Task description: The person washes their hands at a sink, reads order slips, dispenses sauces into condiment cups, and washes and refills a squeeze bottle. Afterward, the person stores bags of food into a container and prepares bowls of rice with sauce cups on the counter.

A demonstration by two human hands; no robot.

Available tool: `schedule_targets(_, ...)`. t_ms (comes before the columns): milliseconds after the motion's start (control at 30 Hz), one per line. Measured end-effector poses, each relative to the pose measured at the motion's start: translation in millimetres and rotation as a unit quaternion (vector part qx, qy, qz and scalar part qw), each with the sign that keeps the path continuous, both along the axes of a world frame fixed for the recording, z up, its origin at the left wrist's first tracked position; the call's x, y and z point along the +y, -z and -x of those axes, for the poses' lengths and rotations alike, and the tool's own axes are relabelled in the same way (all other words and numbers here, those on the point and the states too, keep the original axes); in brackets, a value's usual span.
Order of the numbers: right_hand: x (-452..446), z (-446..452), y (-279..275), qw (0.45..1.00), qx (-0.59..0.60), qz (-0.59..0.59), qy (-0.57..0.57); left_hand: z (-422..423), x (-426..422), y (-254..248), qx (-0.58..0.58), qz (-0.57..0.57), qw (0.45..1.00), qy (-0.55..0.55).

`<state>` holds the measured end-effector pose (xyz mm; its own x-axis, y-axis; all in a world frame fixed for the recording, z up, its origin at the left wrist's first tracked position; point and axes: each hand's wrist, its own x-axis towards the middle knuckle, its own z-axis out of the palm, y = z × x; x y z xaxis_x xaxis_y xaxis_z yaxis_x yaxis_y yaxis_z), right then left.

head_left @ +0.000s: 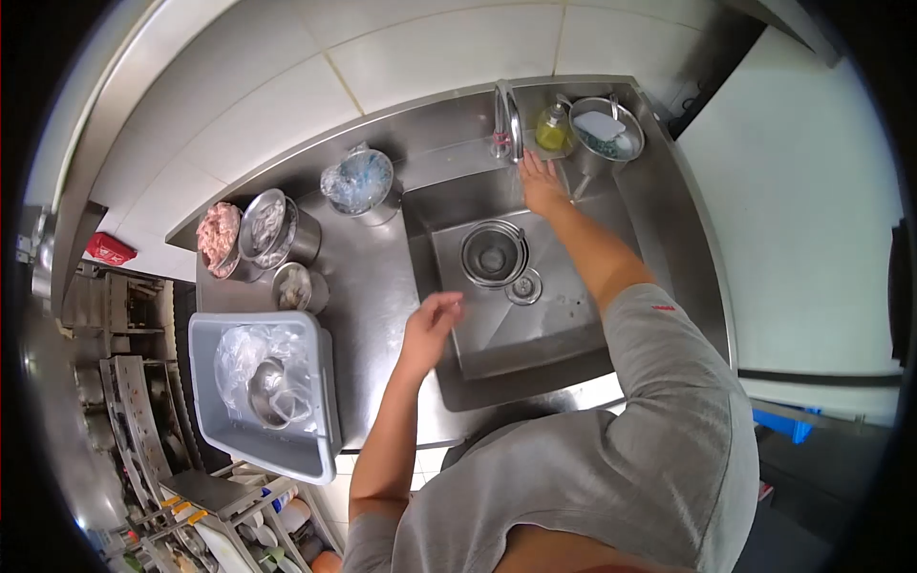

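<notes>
My right hand (543, 183) is stretched out just below the spout of the curved metal faucet (511, 119), its fingers apart and nothing in them. Over the left edge of the steel sink (535, 349), my left hand (435, 325) hangs with fingers bent and slightly apart, holding nothing visible. Round metal bowls (494, 254) sit in the sink between my hands, beside the drain strainer (524, 286). A soap bottle (552, 126) with yellow-green liquid stands right of the faucet.
A metal pot (630, 143) holds a sponge at the back right. Left on the counter are a bag-filled container (358, 181), a bowl of pinkish meat (218, 237), other metal containers (306, 237) and a grey tub (330, 382) holding plastic bags and a bowl.
</notes>
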<state>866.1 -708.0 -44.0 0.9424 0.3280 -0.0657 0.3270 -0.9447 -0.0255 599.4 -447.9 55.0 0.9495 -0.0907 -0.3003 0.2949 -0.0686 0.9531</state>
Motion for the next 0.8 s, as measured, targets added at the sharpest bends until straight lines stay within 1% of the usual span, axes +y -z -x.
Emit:
schedule_targets(33,-0.3,-12.1,2.6,0.999,0.033,0.009,0.0,-25.5,-12.0,0.9,-0.009,-0.024,1.0,0.019)
schedule_targets(100,-3.4,-27.8,7.8,0.994,0.103,0.03,0.008,-76.9,-33.0,21.2,0.017,0.011,1.0,0.003)
schedule_targets(167,-8.2,-23.1,10.8,0.995,0.102,0.005,-0.003,-124.8,-64.0,23.3,0.085,0.107,0.989,-0.062)
schedule_targets(200,-9.4,-21.7,6.9,0.995,0.096,-0.008,-0.006,-146.0,-78.4,29.7,0.096,0.155,0.979,-0.095)
schedule_targets(233,-9.8,-14.7,-0.6,0.991,0.121,-0.062,-0.001,-168.9,-90.8,41.7,0.13,0.2,0.962,-0.132)
schedule_targets(267,-8.4,-9.5,-6.0,0.982,0.145,-0.118,0.005,-186.6,-103.2,52.3,0.147,0.219,0.953,-0.152)
schedule_targets(300,-1.9,-14.6,45.3,0.926,0.203,-0.319,-0.006,-203.7,-114.7,61.8,0.162,0.237,0.942,-0.173)
schedule_targets(333,7.5,-20.6,96.4,0.825,0.25,-0.506,-0.02,-222.1,-123.8,76.1,0.176,0.255,0.931,-0.194)
schedule_targets(367,26.5,6.3,83.0,0.726,0.283,-0.626,0.029,-246.7,-121.6,119.3,0.141,0.339,0.911,-0.187)
schedule_targets(400,41.0,38.6,56.3,0.607,0.31,-0.728,0.075,-270.8,-127.8,174.2,0.066,0.298,0.921,-0.243)
schedule_targets(433,37.5,43.6,21.9,0.605,0.305,-0.731,0.075,-290.2,-132.6,231.0,-0.009,0.253,0.92,-0.3)
schedule_targets(467,33.7,51.4,-11.8,0.602,0.305,-0.734,0.077,-282.6,-146.0,211.7,-0.014,0.227,0.925,-0.304)
schedule_targets(500,34.5,58.7,-25.5,0.597,0.309,-0.736,0.077,-261.0,-161.1,173.3,0.006,0.205,0.941,-0.271)
schedule_targets(533,38.4,38.3,-9.7,0.428,0.435,-0.769,0.19,-239.5,-175.4,135.7,0.023,0.181,0.955,-0.235)
schedule_targets(567,28.3,19.0,-20.6,0.444,0.39,-0.767,0.249,-218.5,-185.2,105.3,0.035,0.16,0.966,-0.197)
schedule_targets(600,19.0,11.0,-32.1,0.459,0.342,-0.76,0.309,-202.7,-197.0,85.0,0.039,0.15,0.972,-0.176)
schedule_targets(667,40.6,20.7,9.2,0.435,0.339,-0.796,0.249,-199.0,-200.8,73.9,0.02,0.147,0.97,-0.195)
schedule_targets(700,50.5,21.8,22.5,0.426,0.335,-0.812,0.215,-207.1,-202.6,83.6,-0.009,0.144,0.963,-0.226)
schedule_targets(733,45.8,49.6,-66.1,0.459,0.42,-0.721,0.306,-217.8,-202.3,97.7,-0.036,0.142,0.955,-0.258)
schedule_targets(767,57.4,66.4,-60.0,0.549,0.32,-0.737,0.23,-226.0,-199.4,112.1,-0.062,0.137,0.945,-0.291)
schedule_targets(800,67.5,76.0,-48.9,0.626,0.213,-0.737,0.142,-235.1,-194.5,124.6,-0.089,0.134,0.932,-0.326)
